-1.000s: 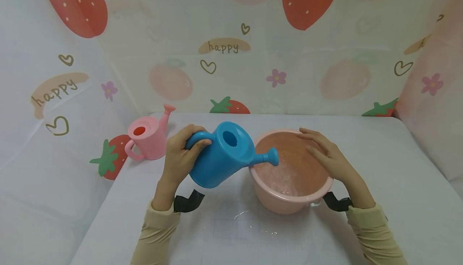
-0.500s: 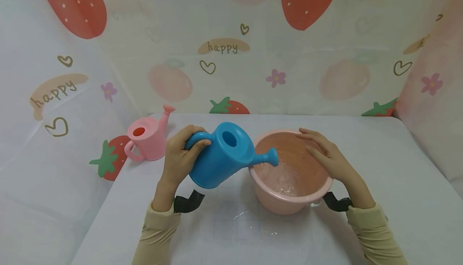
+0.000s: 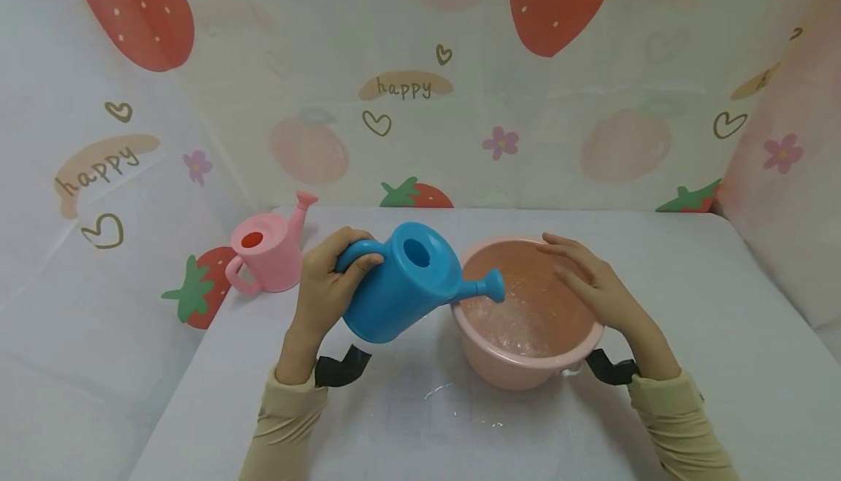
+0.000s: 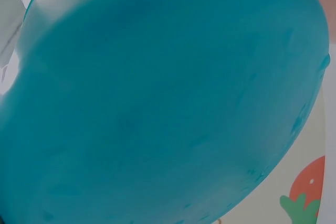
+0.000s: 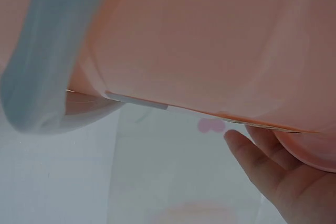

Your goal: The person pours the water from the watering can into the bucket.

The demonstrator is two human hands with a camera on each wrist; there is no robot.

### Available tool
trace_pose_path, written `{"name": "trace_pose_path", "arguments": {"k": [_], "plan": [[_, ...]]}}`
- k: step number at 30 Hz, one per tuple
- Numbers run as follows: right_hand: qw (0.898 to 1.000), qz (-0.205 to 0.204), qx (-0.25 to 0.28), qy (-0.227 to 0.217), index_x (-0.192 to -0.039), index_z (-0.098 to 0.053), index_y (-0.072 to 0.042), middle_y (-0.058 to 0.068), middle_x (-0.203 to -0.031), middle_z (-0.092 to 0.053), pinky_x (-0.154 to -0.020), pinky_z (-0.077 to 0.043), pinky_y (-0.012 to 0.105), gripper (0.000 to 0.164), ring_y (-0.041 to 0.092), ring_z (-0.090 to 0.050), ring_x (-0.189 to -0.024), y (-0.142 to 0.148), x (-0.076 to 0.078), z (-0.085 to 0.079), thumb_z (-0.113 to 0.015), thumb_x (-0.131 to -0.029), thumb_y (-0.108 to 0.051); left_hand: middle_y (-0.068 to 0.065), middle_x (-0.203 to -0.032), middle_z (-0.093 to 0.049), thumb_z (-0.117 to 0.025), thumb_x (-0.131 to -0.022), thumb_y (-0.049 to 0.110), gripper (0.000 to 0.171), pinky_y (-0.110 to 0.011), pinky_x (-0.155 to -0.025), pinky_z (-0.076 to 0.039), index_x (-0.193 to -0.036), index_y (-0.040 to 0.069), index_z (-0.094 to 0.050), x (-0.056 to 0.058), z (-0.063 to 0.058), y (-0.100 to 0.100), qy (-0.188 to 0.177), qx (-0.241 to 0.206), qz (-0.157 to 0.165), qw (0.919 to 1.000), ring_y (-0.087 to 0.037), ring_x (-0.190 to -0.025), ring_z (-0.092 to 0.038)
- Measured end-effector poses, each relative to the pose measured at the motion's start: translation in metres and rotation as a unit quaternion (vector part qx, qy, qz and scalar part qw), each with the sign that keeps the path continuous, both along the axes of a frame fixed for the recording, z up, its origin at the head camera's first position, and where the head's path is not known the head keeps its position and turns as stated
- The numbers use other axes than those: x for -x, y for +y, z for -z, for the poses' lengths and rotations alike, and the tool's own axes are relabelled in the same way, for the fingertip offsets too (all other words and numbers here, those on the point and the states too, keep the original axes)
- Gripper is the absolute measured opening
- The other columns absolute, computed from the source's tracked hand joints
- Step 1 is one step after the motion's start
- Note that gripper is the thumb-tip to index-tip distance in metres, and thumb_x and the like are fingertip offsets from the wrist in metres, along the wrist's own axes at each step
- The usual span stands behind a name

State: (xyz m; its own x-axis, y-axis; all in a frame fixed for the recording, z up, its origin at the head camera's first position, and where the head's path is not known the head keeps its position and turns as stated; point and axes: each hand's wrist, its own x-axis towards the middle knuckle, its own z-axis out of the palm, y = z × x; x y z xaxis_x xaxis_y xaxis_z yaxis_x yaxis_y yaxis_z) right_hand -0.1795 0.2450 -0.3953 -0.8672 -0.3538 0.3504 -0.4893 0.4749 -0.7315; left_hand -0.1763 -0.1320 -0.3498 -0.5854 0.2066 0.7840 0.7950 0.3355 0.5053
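Observation:
My left hand (image 3: pixel 331 276) grips the handle of a blue watering can (image 3: pixel 401 284), tilted so its spout points right, over the bucket's left rim. The can's body fills most of the left wrist view. A pink bucket (image 3: pixel 509 373) stands on the table, with rippling water (image 3: pixel 519 320) inside. My right hand (image 3: pixel 601 287) holds the bucket's right rim, thumb on the inner side and fingers along the outside. In the right wrist view the bucket wall (image 5: pixel 210 45) is close up, with fingertips (image 5: pixel 239 140) below the rim.
A pink watering can (image 3: pixel 269 251) stands at the table's back left. Water drops (image 3: pixel 497 423) lie on the white table (image 3: pixel 407 430) in front of the bucket. A strawberry-print sheet (image 3: pixel 420 145) rises behind and at both sides.
The ripples on the water in the bucket have shifted. Both hands, the blue watering can and the bucket stay in nearly the same place.

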Motion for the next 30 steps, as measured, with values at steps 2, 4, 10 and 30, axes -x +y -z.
{"name": "trace_pose_path", "arguments": {"k": [2,4,10,30], "plan": [[1.000,0.004,-0.005,0.001,-0.132,-0.049,-0.011,0.010,-0.145,-0.036,-0.102,-0.025,0.063,0.039,0.033,-0.027,-0.136,-0.0018,-0.0022,-0.0025,-0.051,-0.093,-0.003,-0.010,-0.082,-0.063,-0.060,-0.085,0.034,0.035,-0.024,-0.078,-0.052,-0.095,0.001,-0.061,0.0002,0.0003,0.0000,0.001,-0.001,0.001,1.0000,-0.018,-0.075,-0.060],[1.000,0.008,-0.009,0.003,-0.131,-0.049,-0.009,0.012,-0.145,-0.036,-0.102,-0.026,0.062,0.039,0.034,-0.027,-0.136,-0.0027,-0.0030,-0.0034,-0.051,-0.093,-0.001,-0.010,-0.082,-0.063,-0.060,-0.085,0.034,0.035,-0.024,-0.078,-0.052,-0.095,0.001,-0.061,0.0003,0.0005,0.0001,0.002,-0.001,0.003,1.0000,-0.018,-0.075,-0.060],[0.999,0.023,-0.022,0.013,-0.130,-0.051,-0.014,0.007,-0.145,-0.038,-0.103,-0.028,0.059,0.038,0.032,-0.030,-0.136,-0.0005,0.0002,0.0018,-0.052,-0.093,-0.005,-0.010,-0.081,-0.063,-0.059,-0.085,0.037,0.038,-0.023,-0.078,-0.052,-0.095,0.001,-0.061,0.0003,0.0010,0.0004,0.005,0.000,0.000,1.0000,-0.018,-0.075,-0.060],[0.995,0.047,-0.056,0.063,-0.127,-0.053,-0.011,0.010,-0.140,-0.045,-0.102,-0.032,0.055,0.035,0.033,-0.038,-0.131,-0.0011,0.0005,0.0018,-0.053,-0.093,-0.004,-0.009,-0.081,-0.063,-0.059,-0.085,0.037,0.037,-0.021,-0.078,-0.051,-0.095,0.001,-0.061,-0.0004,0.0009,0.0006,0.007,-0.006,0.004,1.0000,-0.017,-0.074,-0.059]]}}
